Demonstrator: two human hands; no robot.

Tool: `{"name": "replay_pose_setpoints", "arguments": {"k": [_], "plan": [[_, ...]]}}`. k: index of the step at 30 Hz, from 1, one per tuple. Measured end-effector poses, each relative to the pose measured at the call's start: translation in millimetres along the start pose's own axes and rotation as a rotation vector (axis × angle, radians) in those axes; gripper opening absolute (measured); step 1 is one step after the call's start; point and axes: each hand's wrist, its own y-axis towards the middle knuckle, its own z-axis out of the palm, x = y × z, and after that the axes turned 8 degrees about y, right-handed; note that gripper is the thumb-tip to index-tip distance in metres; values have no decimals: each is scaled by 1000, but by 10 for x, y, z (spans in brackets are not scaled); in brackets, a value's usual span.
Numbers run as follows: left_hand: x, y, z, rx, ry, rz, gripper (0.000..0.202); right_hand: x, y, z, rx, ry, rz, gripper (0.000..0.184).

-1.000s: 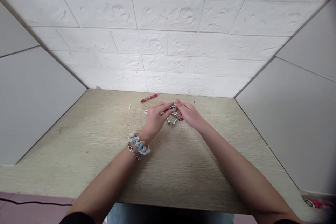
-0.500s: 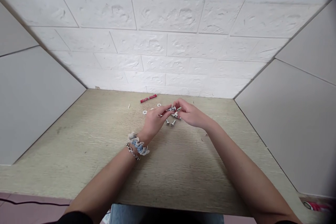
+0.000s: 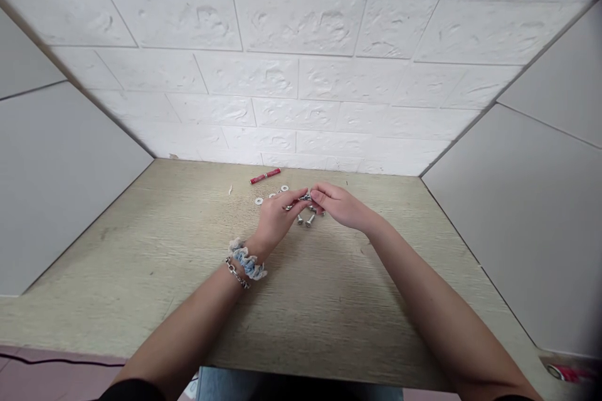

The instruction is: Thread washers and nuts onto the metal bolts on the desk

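Between my two hands, just above the table, is a silver bolt (image 3: pixel 305 197). My left hand (image 3: pixel 277 216) pinches it between thumb and forefinger. From the other side, the fingertips of my right hand (image 3: pixel 339 205) close round its end and hide most of that part; whether a nut sits there I cannot tell. Two loose bolts (image 3: pixel 310 220) lie on the table right below the hands, and more metal pieces are partly covered by my right fingers. Beyond my left hand lie several flat washers (image 3: pixel 259 201), some half hidden by its fingers.
A red marker-like stick (image 3: pixel 265 176) lies near the back wall (image 3: pixel 301 113). Left of it is a small white scrap (image 3: pixel 230 190). Grey panels (image 3: pixel 70 182) border the wooden table (image 3: pixel 179 250) on both sides. A red cylinder (image 3: pixel 567 373) lies at the lower right.
My right fingers have turned and closed over the bolt's end, which showed between the hands before. My left hand keeps its hold in nearly the same spot.
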Motion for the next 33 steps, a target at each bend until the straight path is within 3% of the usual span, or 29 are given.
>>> {"name": "replay_pose_setpoints", "arguments": {"k": [3, 6, 8, 12, 15, 19, 23, 28, 33], "plan": [[24, -1, 15, 4, -14, -2, 24, -19, -1, -21, 44, 123, -50, 10], [29, 4, 15, -8, -20, 33, 22, -12, -3, -29, 33, 175, -60, 19], [21, 5, 11, -29, -19, 61, 21, 9, -5, -23, -38, 117, -35, 11], [-6, -1, 1, -52, -26, 119, 21, 41, 7, 8, -109, -57, 36, 46], [-20, -4, -6, -26, -27, 123, 20, 40, 23, 22, -47, -54, 72, 50], [-20, 1, -13, -30, -24, 73, 19, 15, 24, 15, -19, -46, 30, 37], [-27, 15, -30, -70, -39, 93, 20, -6, 5, 2, 15, 97, -34, 15], [-71, 28, -60, -82, -82, 179, 18, 17, -22, 11, -40, 184, -41, 15], [-69, 25, -54, -93, -74, 202, 15, -49, 18, 53, -73, 101, 123, 52]]}}
